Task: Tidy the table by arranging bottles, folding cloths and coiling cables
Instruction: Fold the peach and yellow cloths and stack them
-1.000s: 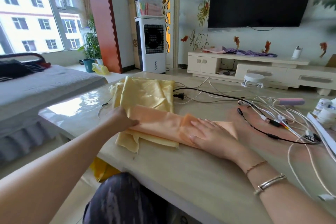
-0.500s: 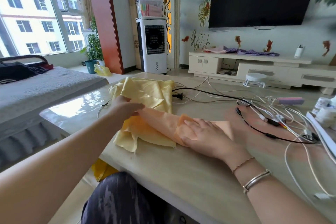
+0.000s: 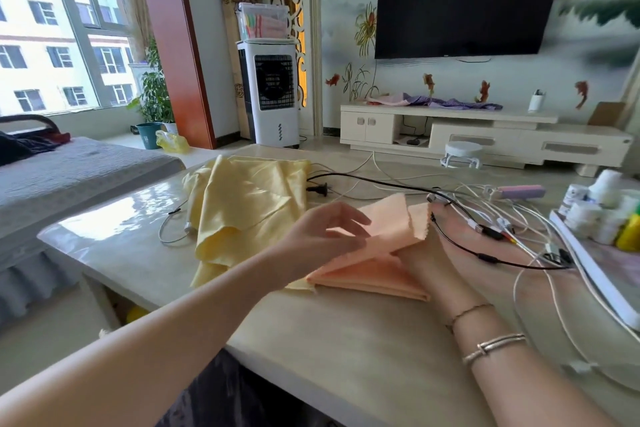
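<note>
Left hand: the left hand [image 3: 325,236] is raised just above the counter, fingers spread and loosely bent, gripping nothing; the fingertips lie at or just off the lifted flap of the orange cloth, contact uncertain.
Right hand: the right hand [image 3: 427,262] lies partly under the orange cloth [image 3: 377,256], lifting its right portion; the fingers are hidden by the fabric, so the grip cannot be determined.
Orange cloth: partly folded, lower layer flat on the counter [image 3: 346,340], upper flap raised and tilted, overlapping the near right edge of the yellow cloth.
Yellow cloth: the yellow cloth [image 3: 249,204] lies crumpled and unfolded, just left of the orange cloth.
Cables: a black cable [image 3: 460,246] runs beside the right hand; white cables [image 3: 540,218] lie tangled and uncoiled to the right.
Power bank: a pink power bank [image 3: 519,191] lies among the white cables.
Bottles: white bottles [image 3: 595,211] stand grouped in a tray [image 3: 588,270] at the right edge.
</note>
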### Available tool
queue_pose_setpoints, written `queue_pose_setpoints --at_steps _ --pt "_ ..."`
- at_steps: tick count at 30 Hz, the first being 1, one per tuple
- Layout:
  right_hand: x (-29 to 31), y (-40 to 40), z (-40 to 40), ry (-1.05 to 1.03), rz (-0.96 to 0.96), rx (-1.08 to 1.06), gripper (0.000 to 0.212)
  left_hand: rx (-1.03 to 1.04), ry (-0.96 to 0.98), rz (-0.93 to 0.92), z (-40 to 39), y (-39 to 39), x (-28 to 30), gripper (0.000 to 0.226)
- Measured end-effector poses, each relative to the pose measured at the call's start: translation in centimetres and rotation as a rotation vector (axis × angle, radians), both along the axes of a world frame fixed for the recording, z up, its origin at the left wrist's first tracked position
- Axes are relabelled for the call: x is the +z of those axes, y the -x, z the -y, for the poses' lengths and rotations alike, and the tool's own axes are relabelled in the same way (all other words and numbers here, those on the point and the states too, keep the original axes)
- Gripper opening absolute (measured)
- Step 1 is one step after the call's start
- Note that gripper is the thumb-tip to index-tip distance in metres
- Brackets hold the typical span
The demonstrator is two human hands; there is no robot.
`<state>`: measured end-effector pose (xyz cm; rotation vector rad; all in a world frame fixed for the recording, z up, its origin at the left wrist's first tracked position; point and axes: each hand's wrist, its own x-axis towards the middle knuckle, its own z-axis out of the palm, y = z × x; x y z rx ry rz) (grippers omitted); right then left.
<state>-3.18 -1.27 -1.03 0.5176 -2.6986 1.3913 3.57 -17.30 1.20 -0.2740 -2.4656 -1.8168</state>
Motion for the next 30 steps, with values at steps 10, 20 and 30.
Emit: queue_pose_setpoints --at_steps 10,20,30 --pt "0.3 1.7 -3.6 0.034 0.23 -0.157 0.046 -0.058 0.93 -0.264 0.6 1.0 -4.7 0.06" --pt "-0.6 2.3 -2.7 0.058 0.21 -0.174 0.033 -0.056 0.668 -0.414 0.6 0.6 -5.1 0.052" --pt "-0.6 2.1 -3.9 0.013 0.04 -0.277 0.023 -0.135 0.612 -0.357 -0.2 0.4 -5.4 0.066"
